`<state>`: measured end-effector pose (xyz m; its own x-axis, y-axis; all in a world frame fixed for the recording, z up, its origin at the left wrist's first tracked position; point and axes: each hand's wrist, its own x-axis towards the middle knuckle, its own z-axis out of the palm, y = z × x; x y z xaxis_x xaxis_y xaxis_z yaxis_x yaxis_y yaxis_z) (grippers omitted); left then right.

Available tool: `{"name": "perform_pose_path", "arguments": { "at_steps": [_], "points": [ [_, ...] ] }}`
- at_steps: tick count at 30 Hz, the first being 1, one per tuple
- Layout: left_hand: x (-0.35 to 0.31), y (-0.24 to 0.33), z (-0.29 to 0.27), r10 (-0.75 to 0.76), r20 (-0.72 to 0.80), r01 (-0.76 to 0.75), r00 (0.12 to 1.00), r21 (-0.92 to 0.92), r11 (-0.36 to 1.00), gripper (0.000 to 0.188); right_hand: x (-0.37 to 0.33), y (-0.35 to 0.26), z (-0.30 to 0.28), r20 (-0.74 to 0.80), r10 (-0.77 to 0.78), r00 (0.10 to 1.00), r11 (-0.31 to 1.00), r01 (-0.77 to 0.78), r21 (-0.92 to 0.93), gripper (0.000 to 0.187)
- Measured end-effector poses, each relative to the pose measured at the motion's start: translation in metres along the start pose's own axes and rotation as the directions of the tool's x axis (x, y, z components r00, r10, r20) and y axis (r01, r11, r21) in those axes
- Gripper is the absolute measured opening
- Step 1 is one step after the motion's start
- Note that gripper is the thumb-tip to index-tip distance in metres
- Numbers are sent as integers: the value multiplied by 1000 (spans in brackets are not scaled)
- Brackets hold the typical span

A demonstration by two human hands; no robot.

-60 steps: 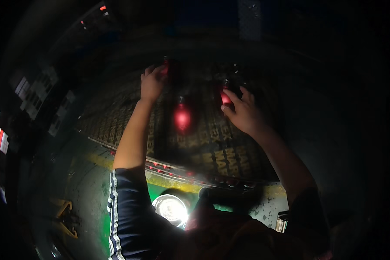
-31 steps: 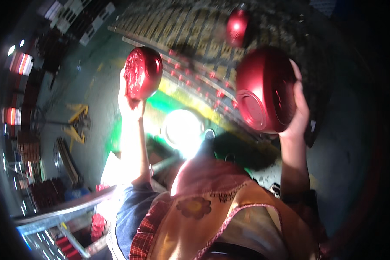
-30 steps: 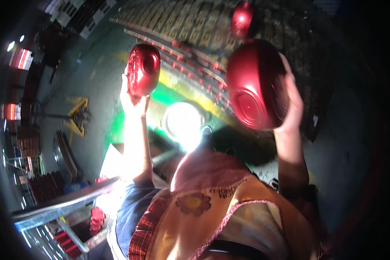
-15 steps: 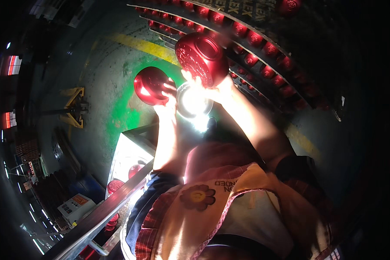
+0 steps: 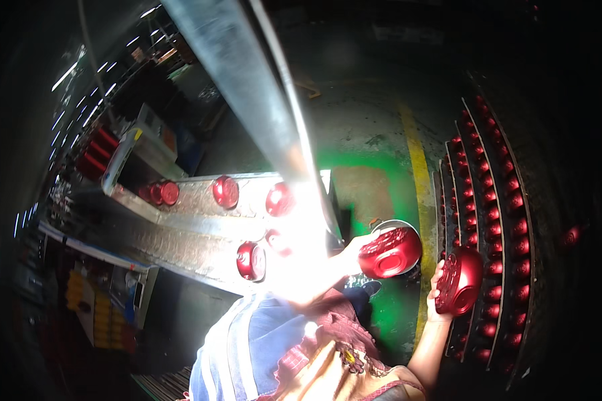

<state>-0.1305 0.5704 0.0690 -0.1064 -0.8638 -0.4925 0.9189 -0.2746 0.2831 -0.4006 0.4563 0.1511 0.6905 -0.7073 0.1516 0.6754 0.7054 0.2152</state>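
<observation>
My left hand (image 5: 360, 252) is closed on a glossy dark-red bowl (image 5: 390, 254), its ring-shaped base showing and an embossed pattern along its side. Glare washes out much of that hand and forearm. Over to the right, my right hand (image 5: 437, 289) grips a second red bowl (image 5: 463, 281) with its fingers against the patterned side. This bowl is tilted, base outward. The two bowls are apart. Partly behind the left bowl is a round pale-rimmed bucket (image 5: 408, 226) on the floor.
On the left, a metal conveyor (image 5: 201, 230) carries several red bowls (image 5: 250, 261). A metal beam (image 5: 247, 73) crosses above its far end. Stacked racks (image 5: 508, 220) holding rows of red pieces stand on the right, beside a yellow floor line (image 5: 415, 147).
My view has swung left, bringing the conveyor and beam into sight and shifting the racks to the right side. Both bowls are still held, now lower and farther right in the picture.
</observation>
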Motion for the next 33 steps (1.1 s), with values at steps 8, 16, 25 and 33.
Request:
{"name": "perform_pose_path", "arguments": {
  "at_steps": [8,16,25,33],
  "points": [
    [-233,2,-40,301,10,-296,954,213,931,53,-87,88,-27,-27,259,966,951,-260,-169,74],
    [-431,123,-148,797,-261,-522,545,639,566,52,-90,247,-24,-332,17,943,722,-242,-648,65],
    [-484,416,-336,988,2,285,-156,958,43,56,-24,475,-43,-256,-183,949,218,-215,-952,71],
    [-412,545,-443,983,-153,294,-102,939,177,66,27,543,-63,-206,-314,927,-317,-307,-897,57]
  ]
}}
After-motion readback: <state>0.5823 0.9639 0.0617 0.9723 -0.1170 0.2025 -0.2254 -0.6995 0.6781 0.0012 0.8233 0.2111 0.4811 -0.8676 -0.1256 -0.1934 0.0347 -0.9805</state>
